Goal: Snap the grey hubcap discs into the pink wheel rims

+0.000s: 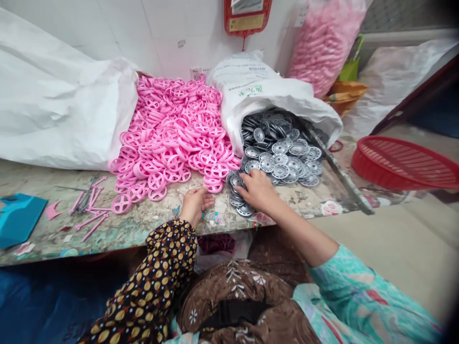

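A heap of pink plastic wheels spills from a white sack onto the worn table. Beside it, silver hubcap discs pour from another white sack. My right hand lies on a small cluster of silver discs near the table's front edge, fingers curled over them. My left hand rests on the table just below the pink heap, fingers bent and close to a pink wheel; I cannot make out anything inside it.
Pink sticks and one loose pink wheel lie at the table's left, near a blue piece. A red mesh basket sits at the right. A bag of pink parts leans on the wall. A long metal bar crosses the discs.
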The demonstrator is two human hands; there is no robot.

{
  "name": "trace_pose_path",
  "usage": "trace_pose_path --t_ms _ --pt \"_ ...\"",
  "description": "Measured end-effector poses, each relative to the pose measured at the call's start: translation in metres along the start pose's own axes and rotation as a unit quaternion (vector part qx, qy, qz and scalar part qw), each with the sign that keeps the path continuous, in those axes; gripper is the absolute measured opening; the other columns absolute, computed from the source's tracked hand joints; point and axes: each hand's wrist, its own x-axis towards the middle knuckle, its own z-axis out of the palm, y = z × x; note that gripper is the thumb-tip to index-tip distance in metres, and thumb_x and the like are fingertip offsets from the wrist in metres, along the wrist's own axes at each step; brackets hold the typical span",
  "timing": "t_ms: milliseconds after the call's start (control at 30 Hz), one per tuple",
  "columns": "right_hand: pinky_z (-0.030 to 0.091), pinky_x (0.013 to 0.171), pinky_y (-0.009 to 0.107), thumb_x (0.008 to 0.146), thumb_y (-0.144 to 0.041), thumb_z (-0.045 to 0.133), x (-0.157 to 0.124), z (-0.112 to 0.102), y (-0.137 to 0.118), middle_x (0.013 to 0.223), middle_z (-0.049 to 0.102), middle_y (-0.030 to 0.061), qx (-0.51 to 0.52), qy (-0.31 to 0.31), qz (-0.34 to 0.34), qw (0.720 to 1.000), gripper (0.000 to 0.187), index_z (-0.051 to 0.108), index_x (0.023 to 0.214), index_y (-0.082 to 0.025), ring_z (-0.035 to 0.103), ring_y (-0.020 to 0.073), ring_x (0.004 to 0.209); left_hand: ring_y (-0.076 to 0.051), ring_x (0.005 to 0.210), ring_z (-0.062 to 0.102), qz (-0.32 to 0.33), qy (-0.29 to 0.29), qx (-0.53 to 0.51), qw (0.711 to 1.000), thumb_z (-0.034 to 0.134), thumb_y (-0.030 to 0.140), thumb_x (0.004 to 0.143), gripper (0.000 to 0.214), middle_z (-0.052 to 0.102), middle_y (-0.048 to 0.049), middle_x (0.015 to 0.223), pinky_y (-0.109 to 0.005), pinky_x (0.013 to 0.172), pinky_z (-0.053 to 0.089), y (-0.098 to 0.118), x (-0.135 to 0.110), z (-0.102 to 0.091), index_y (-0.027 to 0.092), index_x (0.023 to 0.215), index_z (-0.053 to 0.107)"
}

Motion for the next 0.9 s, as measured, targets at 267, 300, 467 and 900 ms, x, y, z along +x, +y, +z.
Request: trace_pose_path --t_ms 267,300,467,900 --pt "0.041 0.082 0.039 0.070 -0.063 0.062 0.025 0.008 0.009 0.097 0.047 0.0119 0.056 -0.083 0.029 0.995 0.060 0.063 0.107 -0.015 0.049 0.0283 0.093 -0.016 0.060 0.067 0.087 0.033 -0.029 0.995 0.064 0.023 0.065 0.022 0.064 -0.0006 0.065 -0.028 0.061 0.054 0.004 -0.007 -0.029 0.017 0.078 0.047" --pt "0.041 0.083 0.040 0.068 -0.061 0.064 0.027 0.009 0.011 0.098 0.047 0.0111 0.077 -0.080 0.023 0.994 0.062 0.062 0.112 -0.017 0.048 0.0283 0.094 -0.017 0.062 0.068 0.095 0.037 -0.035 0.994 0.065 0.023 0.065 0.024 0.064 0.0000 0.066 -0.029 0.062 0.054 0.004 -0.009 -0.037 0.017 0.078 0.046" --pt "0.040 0.088 0.039 0.070 -0.049 0.069 0.027 0.003 0.000 0.105 0.046 0.0074 0.207 0.000 -0.028 0.978 0.062 0.053 0.125 -0.025 0.048 0.0250 0.101 -0.016 0.066 0.068 0.097 0.037 -0.080 0.991 0.067 0.019 0.063 0.026 0.065 0.0019 0.071 -0.029 0.066 0.055 0.004 -0.025 -0.061 0.017 0.082 0.049" --pt "0.038 0.091 0.044 0.078 -0.024 0.065 -0.013 -0.010 -0.079 0.116 0.053 0.0160 0.138 -0.074 -0.298 0.942 0.050 0.051 0.125 -0.013 0.044 0.0278 0.109 -0.010 0.064 0.061 0.065 -0.104 -0.086 0.989 0.075 0.019 0.061 0.035 0.065 0.0010 0.084 -0.022 0.056 0.051 -0.019 -0.061 -0.043 0.017 0.092 0.057"
